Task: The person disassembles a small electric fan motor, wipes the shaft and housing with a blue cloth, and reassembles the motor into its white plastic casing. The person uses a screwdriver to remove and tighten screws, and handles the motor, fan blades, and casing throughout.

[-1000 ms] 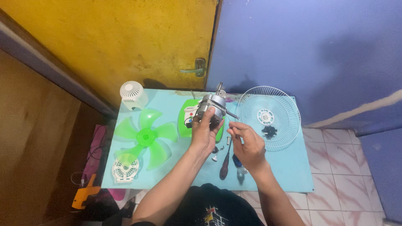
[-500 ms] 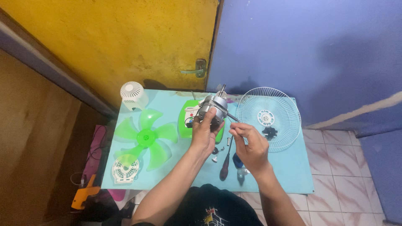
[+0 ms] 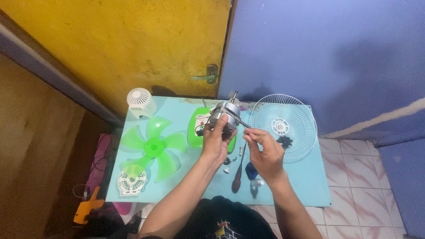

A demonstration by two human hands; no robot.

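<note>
Two hands on job, little changed over last second. My left hand [image 3: 217,144] still wraps fan motor [image 3: 225,116], held above green housing [image 3: 195,130] near middle of table [image 3: 310,186]. My right hand [image 3: 264,152] still pinches thin metal tool [image 3: 245,125], tip at motor's side; it has crept slightly closer. Work stays on same spot. Screwdriver [image 3: 238,171] lies untouched below, near screws.

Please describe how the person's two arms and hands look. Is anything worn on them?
The left hand and the right hand are bare: no gloves, and no rings or watch that I can make out. Both forearms are uncovered, with no sleeves visible. A black printed shirt shows below.
</note>
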